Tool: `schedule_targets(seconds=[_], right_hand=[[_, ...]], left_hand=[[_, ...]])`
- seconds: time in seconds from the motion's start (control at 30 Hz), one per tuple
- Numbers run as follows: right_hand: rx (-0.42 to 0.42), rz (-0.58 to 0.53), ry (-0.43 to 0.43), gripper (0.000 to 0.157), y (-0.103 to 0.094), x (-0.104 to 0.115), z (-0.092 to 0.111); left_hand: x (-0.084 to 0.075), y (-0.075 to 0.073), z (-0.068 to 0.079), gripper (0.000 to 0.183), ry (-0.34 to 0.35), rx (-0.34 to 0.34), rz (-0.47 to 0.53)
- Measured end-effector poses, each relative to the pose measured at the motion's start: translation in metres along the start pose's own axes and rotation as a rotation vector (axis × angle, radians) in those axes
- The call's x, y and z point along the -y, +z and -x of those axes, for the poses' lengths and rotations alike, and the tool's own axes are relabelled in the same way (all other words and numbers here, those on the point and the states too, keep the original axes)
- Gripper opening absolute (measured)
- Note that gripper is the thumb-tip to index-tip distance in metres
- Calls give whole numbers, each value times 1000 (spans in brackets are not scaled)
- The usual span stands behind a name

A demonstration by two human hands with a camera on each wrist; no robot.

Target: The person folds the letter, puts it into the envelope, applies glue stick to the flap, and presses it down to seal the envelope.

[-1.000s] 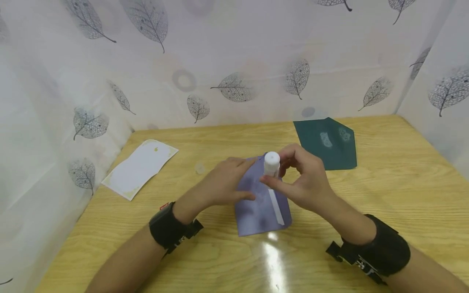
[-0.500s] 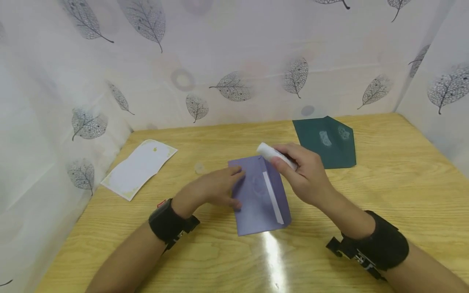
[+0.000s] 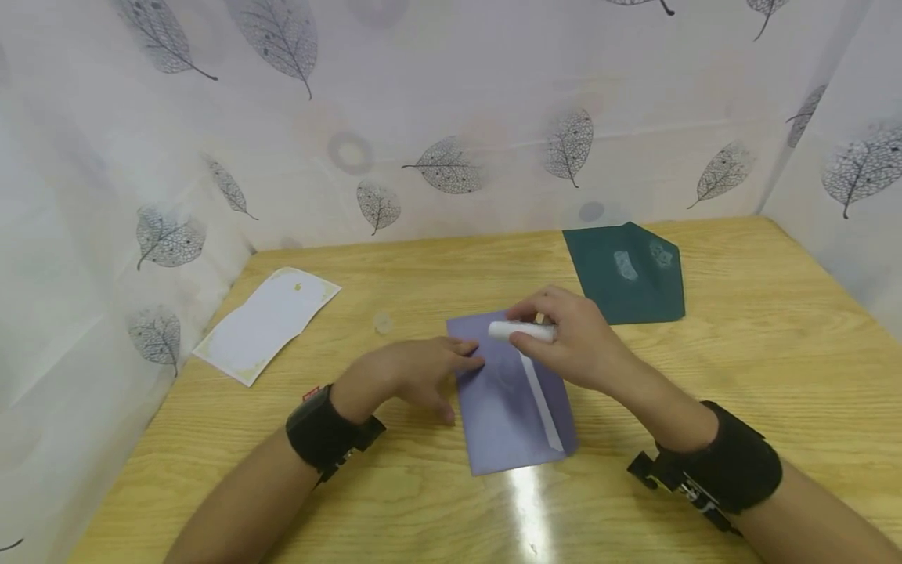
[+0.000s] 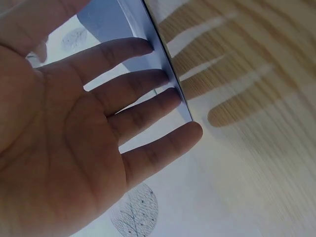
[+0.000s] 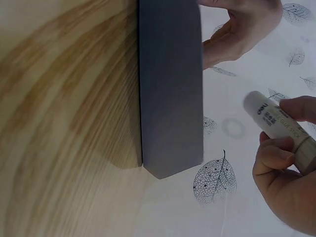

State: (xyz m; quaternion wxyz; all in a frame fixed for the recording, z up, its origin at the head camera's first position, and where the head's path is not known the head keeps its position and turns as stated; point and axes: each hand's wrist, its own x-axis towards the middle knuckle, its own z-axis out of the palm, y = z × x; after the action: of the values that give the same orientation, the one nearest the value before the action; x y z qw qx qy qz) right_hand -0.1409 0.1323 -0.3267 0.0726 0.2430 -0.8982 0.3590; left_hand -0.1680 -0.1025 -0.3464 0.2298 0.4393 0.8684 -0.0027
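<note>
A purple envelope [image 3: 496, 419] lies on the wooden table in front of me, with a white strip [image 3: 541, 403] running along its right flap. My left hand [image 3: 426, 372] rests with extended fingertips on the envelope's left edge; the left wrist view shows its fingers [image 4: 143, 116] spread along that edge. Over the far right part of the envelope, my right hand [image 3: 581, 345] grips a white glue stick [image 3: 514, 330] between thumb and fingers. The glue stick is tipped nearly level, one end pointing left. Printed lettering shows on its barrel in the right wrist view.
A dark green envelope [image 3: 630, 294] with pale patches lies at the back right. On the left is a white sheet [image 3: 268, 325] with gold corner decoration. A small round translucent piece [image 3: 383, 323] lies between. A leaf-patterned curtain [image 3: 493, 94] stands behind the table.
The glue stick has gone from upright to nearly level in my right hand. The envelope has slid slightly toward me and right, while my left hand has shifted to its left edge.
</note>
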Motion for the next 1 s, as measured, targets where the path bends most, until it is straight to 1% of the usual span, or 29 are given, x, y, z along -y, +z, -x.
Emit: schedule_targets(seconds=[0.13,0.2,0.3,0.43,0.6,0.73,0.83,1.0], right_hand=[[15,30,-33,26,1,-2,0],[47,37,-41,30,2,-3,0],[132,52,-51,33,3,-5,1],[255,95,-106,33,7,-9,1],[351,143,-183,28,12,-14,2],[433,149,-215,20,13,-14,3],[480,139,-231,17,11,-14,2],[530,81,-253,16,8,-12,3]], left_hand=[[-8,1,0,83,43,14,-38],[-12,1,0,82,60,18,-40],[-17,2,1,81,84,14,-52],[-22,3,1,78,104,6,-85],[-28,2,2,78,80,6,-121],[-30,3,0,77,61,-9,-155],[-32,3,-2,75,39,-13,-177],[-36,2,-4,72,13,0,-213]])
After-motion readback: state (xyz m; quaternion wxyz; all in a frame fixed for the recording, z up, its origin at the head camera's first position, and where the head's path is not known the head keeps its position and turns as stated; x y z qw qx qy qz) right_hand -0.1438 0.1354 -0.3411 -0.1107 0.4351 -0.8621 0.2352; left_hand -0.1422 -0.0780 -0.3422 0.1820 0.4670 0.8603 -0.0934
